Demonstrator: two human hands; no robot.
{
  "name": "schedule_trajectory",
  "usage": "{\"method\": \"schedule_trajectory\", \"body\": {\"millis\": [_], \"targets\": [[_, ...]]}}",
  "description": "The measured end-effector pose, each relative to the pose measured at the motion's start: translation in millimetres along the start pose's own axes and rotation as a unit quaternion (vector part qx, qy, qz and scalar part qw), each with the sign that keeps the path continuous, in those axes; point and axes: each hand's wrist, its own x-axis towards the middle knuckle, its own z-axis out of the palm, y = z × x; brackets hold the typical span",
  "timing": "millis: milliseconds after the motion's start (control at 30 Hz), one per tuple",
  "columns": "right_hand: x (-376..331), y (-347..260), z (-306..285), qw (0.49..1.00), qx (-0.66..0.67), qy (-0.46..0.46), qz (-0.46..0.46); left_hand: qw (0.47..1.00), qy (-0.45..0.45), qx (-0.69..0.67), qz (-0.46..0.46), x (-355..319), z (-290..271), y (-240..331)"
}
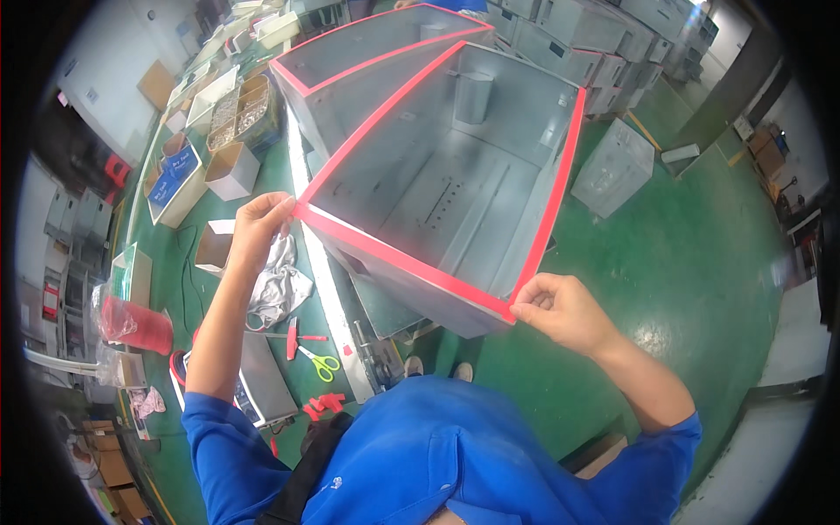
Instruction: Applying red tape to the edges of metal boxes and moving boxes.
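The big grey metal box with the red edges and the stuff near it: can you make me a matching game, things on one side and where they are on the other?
Things:
1. Left hand
2. Right hand
3. Yellow-handled scissors
4. Crumpled grey cloth

Places:
A. Lying on the green bench, low down beside the left forearm
B. At the near right corner of the open grey metal box with red edge strip
C. At the box's near left corner
D. Bunched just under the left hand

Pairs: 1-C, 2-B, 3-A, 4-D

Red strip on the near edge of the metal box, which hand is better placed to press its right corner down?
Probably the right hand: its fingers already pinch that corner of the red strip.
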Motion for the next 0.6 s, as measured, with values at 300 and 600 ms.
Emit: {"method": "schedule_trajectory", "body": {"millis": [300, 600], "targets": [[3.5, 3.8, -1.4, 0.999, 0.028, -0.014, 0.005, 1.000, -0.007, 0.012, -0.006, 4.7, -0.3, -2.0], [4.0, 4.2, -1.3, 1.000, 0.008, -0.016, 0.016, 1.000, -0.011, -0.003, 0.000, 6.6, -0.9, -7.2]]}}
